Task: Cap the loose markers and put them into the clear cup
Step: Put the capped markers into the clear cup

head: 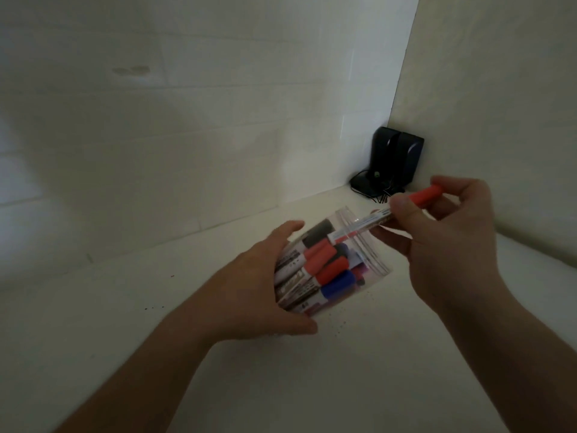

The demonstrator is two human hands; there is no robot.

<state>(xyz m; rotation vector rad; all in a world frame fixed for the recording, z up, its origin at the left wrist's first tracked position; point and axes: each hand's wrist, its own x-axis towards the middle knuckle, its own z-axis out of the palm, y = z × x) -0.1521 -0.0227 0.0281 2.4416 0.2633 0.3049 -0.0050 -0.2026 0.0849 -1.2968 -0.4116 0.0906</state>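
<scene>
Left hand (249, 285) round clear cup (368, 245), marker labels unreadable

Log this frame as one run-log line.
left hand: grips tilted clear plastic cup | right hand: pinches red-capped marker, tail entering cup | cup: several capped markers

white table (374, 385), blk speakers (398, 159) in corner

- We see the clear cup (368, 245) tilted, mouth towards the right, packed with red-, blue- and black-capped markers (315, 270)
- A red-capped marker (402, 210) slants half into its mouth
</scene>
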